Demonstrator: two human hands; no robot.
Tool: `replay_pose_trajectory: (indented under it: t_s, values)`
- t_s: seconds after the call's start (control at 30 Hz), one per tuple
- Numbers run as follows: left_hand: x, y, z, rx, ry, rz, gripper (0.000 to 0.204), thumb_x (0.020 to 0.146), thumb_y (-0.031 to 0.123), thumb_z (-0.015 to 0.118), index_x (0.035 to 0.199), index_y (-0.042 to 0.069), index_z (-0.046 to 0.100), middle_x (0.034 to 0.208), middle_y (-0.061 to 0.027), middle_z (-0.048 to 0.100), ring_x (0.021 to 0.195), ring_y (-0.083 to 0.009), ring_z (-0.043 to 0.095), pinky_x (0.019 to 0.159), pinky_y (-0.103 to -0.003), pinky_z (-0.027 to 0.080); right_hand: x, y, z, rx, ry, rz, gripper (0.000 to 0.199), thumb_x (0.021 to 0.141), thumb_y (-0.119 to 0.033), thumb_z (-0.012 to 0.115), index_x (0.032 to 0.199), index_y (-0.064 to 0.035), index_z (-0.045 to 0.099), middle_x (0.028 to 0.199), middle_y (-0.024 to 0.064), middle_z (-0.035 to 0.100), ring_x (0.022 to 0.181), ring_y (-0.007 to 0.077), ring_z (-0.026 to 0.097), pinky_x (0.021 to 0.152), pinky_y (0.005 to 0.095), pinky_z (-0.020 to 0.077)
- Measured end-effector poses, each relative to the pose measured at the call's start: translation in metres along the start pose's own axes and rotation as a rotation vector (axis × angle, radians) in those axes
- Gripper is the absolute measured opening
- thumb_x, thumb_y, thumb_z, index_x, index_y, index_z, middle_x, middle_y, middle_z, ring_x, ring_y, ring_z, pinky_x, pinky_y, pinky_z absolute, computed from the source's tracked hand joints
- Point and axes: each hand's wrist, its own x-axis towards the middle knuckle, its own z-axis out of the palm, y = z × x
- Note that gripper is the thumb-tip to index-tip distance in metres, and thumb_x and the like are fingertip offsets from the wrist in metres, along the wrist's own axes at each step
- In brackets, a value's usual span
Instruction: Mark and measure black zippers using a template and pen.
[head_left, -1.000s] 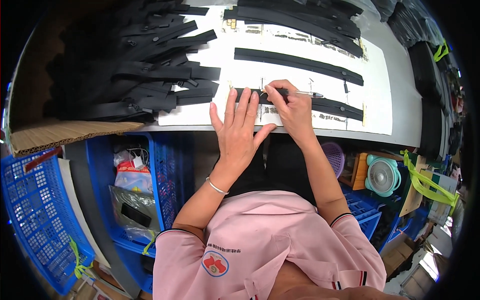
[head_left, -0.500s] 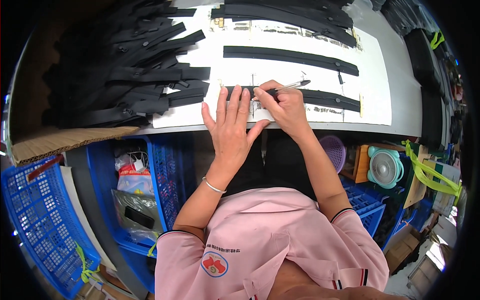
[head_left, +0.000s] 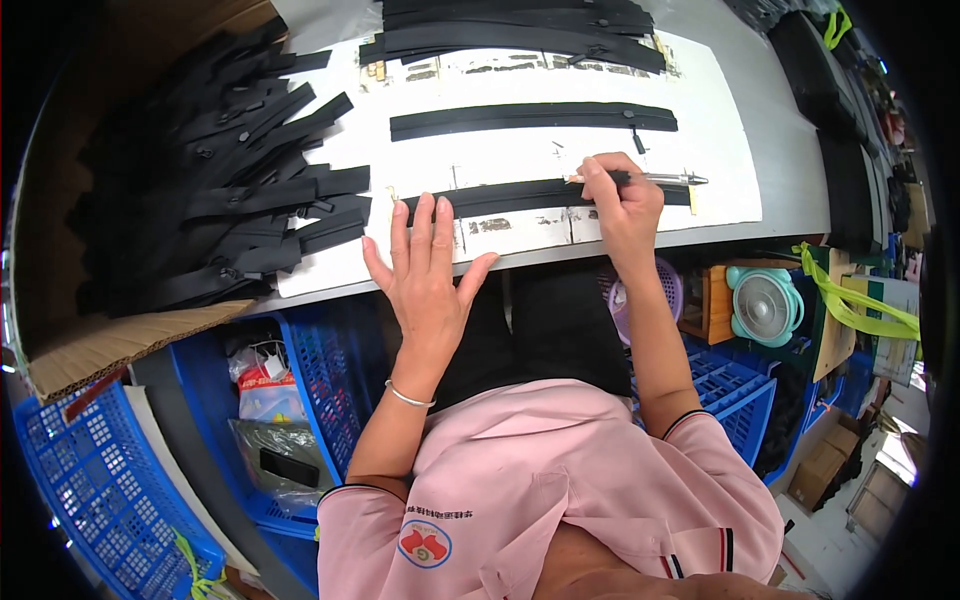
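Note:
A black zipper lies straight across a white marked board near the table's front edge. My left hand rests flat with fingers spread, its fingertips on the zipper's left end. My right hand is closed round a clear-barrelled pen, whose tip points left at the zipper's upper edge, right of its middle. The right hand covers part of the zipper. Farther back on the board is a second black zipper, its puller hanging toward me.
Many loose black zippers are heaped at the left, by a cardboard flap. More zippers lie at the board's far edge. Below the table are blue crates, a purple basket and a turquoise fan.
My right hand has moved right along the zipper with the pen. My left hand has shifted slightly left toward the zipper's end. The whole view has swung a little.

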Motion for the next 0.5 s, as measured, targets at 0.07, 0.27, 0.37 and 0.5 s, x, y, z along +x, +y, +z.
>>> replay_pose_trajectory:
  t_s: [0.07,0.27,0.37,0.5]
  values:
    - [0.0,0.0,-0.001,0.009,-0.007,0.001,0.08,0.083,0.052,0.077,0.145,0.006,0.055,0.151,-0.0082,0.052,0.147,-0.0306,0.037,0.119,-0.062,0.012,0.005,0.01,-0.007,-0.109,-0.044,0.024,0.019,0.095,-0.009,0.068,0.082,0.0036,0.071,0.073,0.0027,0.069,0.056,0.0038,0.055,0.049,0.0241,0.0395]
    - [0.001,0.0,-0.001,0.003,-0.028,-0.001,0.081,0.083,0.052,0.077,0.145,0.006,0.054,0.152,-0.0086,0.051,0.148,-0.0307,0.036,0.12,-0.062,0.011,0.004,0.014,-0.004,-0.182,-0.097,-0.042,0.021,0.095,-0.01,0.069,0.081,0.0054,0.068,0.073,0.004,0.069,0.052,0.0074,0.054,0.049,0.026,0.0392]
    - [0.002,0.002,-0.006,-0.022,-0.051,-0.014,0.08,0.085,0.049,0.077,0.146,0.005,0.053,0.152,-0.0092,0.05,0.148,-0.0312,0.036,0.12,-0.062,0.009,0.005,0.012,-0.005,-0.226,-0.119,-0.065,0.018,0.096,-0.011,0.069,0.085,0.0038,0.069,0.071,0.0032,0.068,0.055,0.0067,0.055,0.051,0.0249,0.0406]
    - [0.009,0.021,-0.011,-0.057,-0.061,-0.032,0.075,0.087,0.043,0.077,0.147,0.005,0.052,0.153,-0.011,0.05,0.148,-0.032,0.035,0.12,-0.064,0.01,0.006,0.013,-0.006,-0.289,-0.124,-0.118,0.015,0.097,-0.011,0.068,0.09,0.002,0.071,0.068,0.0042,0.067,0.056,0.0054,0.056,0.052,0.0244,0.042]
